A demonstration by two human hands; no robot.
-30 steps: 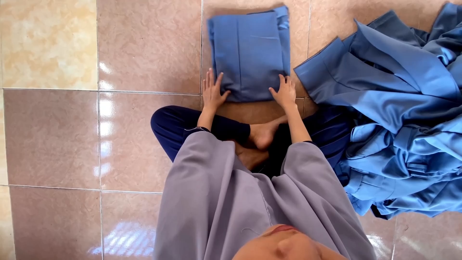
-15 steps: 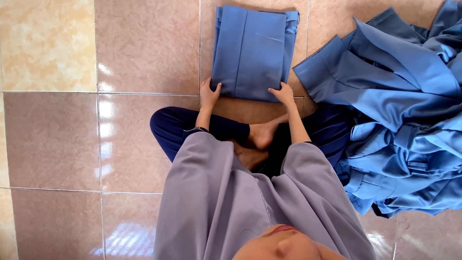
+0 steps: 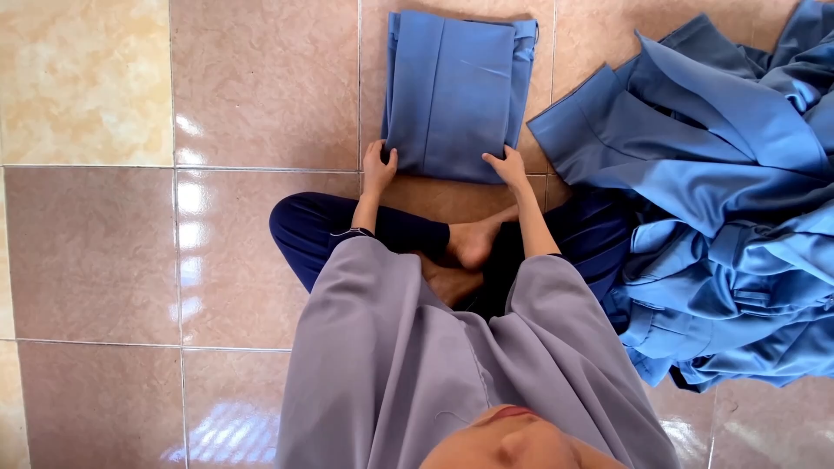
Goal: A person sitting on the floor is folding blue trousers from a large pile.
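Head view: the folded cloth (image 3: 456, 91) lies flat on the floor (image 3: 261, 87), straight ahead of the seated person, its long axis running away from them, near edge just beyond the crossed legs (image 3: 391, 230). The left hand (image 3: 379, 167) sits at its near left corner, the right hand (image 3: 506, 165) at its near right corner; both touch the near edge, fingers curled onto the fabric, but whether they pinch it or only press I cannot tell. Both hands are equally close. To the right, near but apart from the fold, sprawls a pile (image 3: 721, 208) of loose blue garments. The floor is glossy pink and beige tile.
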